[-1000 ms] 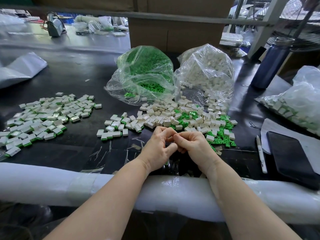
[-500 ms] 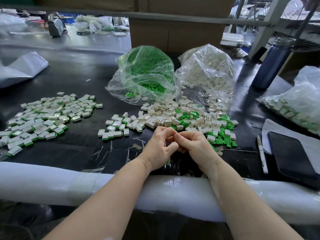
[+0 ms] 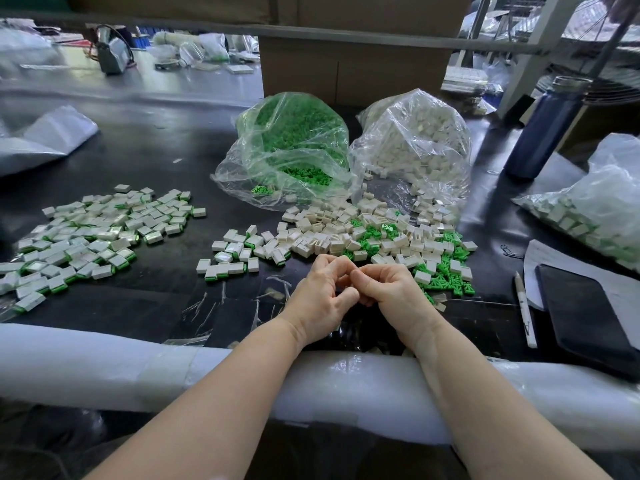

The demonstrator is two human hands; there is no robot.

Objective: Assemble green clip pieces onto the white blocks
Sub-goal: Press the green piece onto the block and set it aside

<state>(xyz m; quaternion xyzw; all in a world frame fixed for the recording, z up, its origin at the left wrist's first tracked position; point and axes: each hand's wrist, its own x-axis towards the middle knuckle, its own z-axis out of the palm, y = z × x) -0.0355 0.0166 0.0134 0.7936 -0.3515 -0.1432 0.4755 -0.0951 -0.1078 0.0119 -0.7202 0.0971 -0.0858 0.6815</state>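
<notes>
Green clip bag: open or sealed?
Open. The green clip bag lies on its side, mouth gaping toward the person, with clips lying at its opening.

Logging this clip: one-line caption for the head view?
Both hands meet, fingers curled, before loose white blocks and green clips; whatever they hold is hidden.

Left hand (image 3: 320, 299) and right hand (image 3: 393, 292): bare, no gloves. No rings, no watch or wristband visible. Forearms bare to bottom frame edge, no sleeves in view. Fingernails hidden; cannot assess.
</notes>
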